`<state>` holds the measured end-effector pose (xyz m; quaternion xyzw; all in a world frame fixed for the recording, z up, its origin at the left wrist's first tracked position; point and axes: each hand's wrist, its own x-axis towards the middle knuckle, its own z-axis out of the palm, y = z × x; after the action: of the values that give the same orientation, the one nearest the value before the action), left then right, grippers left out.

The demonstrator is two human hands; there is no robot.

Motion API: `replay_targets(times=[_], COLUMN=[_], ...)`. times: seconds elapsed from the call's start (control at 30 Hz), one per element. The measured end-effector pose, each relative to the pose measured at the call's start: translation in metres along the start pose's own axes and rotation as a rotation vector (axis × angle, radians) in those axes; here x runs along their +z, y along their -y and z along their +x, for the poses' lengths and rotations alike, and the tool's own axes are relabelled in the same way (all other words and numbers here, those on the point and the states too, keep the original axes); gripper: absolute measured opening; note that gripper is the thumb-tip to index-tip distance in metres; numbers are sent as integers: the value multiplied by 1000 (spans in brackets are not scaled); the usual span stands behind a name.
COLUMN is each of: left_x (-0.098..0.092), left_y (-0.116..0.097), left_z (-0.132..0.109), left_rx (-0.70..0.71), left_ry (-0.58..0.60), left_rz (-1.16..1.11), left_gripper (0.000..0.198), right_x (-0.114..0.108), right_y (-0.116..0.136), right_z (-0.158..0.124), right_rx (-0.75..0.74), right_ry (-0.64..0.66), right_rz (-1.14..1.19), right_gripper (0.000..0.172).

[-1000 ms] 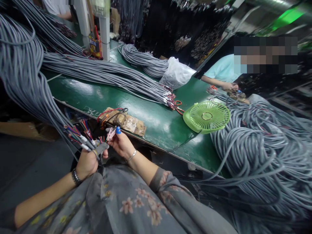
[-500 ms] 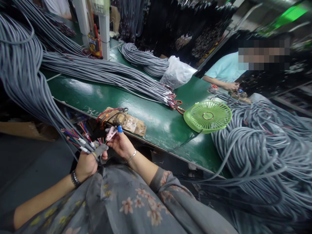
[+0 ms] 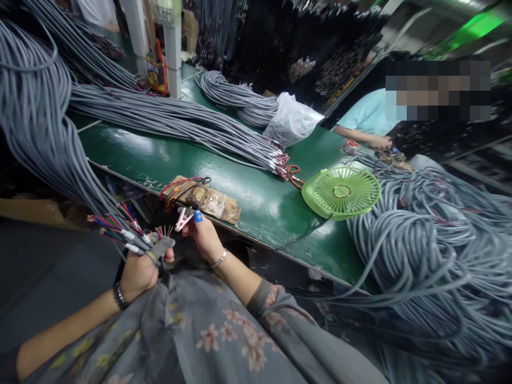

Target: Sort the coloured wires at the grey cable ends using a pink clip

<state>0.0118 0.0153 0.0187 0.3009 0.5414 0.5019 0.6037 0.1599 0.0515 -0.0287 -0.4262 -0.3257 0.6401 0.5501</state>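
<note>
My left hand [image 3: 140, 272] is closed around several grey cables [image 3: 134, 242], its thumb wrapped in a grey cover. Coloured wire ends [image 3: 110, 224] fan out from white-banded sheaths on the left of the grip. One short bundle of thin bare-tipped wires [image 3: 163, 231] sticks up above the thumb. Just right of those wires, my right hand [image 3: 206, 237] pinches a small pink clip [image 3: 183, 219], shaped like a clothes peg. A blue cover sits on the right thumb. The clip is close to the wire tips, with a narrow gap visible between them.
A worn taped block [image 3: 212, 200] with wires round it lies at the edge of the green table [image 3: 256, 197]. Behind it stretches a long cable bundle [image 3: 192, 120]. A green fan [image 3: 342, 192] stands near piled cables [image 3: 432, 256]. A co-worker's hand [image 3: 380, 142] is at the far side.
My right hand and the clip have drawn slightly away from the thin wires. My left hand has shifted a little left, and its coloured wire ends now reach further left.
</note>
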Motion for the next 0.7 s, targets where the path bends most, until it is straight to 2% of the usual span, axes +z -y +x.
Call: replay_targets(times=[0.07,0.1,0.2,0.3,0.47,0.7], left_x=[0,0,2,6,8,9], left_y=[2,3,4,2,-2,-1], left_z=[2,3,5,4,3,1], left_rx=[-5,-4,7,9,1,-14], left_ry=[-5,-7,-9,-26,-15,-4], left_rz=[2,6,13,14,38,62], left_gripper=[28,28,29,30,30,34], right_x=[-2,-1,4,12,19,21], right_y=[-2,-3,-3,0,4,4], right_z=[-1,-1,3,6,6,2], right_rx=[-104,-98,80,192,195,198], right_ry=[-38,-30,54,43,-52,-66], right_rz=[-120,-126,45,229,313,317], right_gripper=[60,60,62,54,40,43])
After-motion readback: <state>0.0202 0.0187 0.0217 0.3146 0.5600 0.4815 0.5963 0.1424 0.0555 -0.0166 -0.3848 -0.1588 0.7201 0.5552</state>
